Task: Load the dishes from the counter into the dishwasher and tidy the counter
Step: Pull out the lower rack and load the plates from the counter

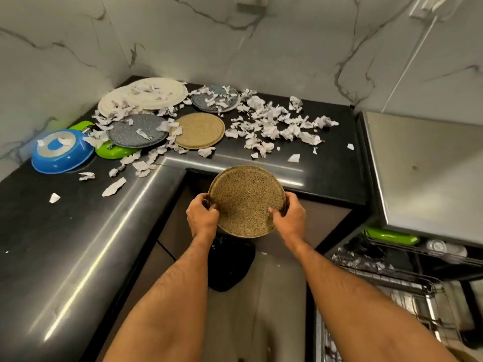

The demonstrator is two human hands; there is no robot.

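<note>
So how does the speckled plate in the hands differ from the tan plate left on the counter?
The held speckled plate is gripped at both edges by the left hand and right hand, tilted over the floor; the tan plate lies flat on the counter. The held plate is bare; paper scraps touch the tan plate. Both are round.

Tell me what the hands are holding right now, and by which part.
Both hands grip one speckled brown plate by its rim: the left hand on its left edge, the right hand on its right edge.
</note>
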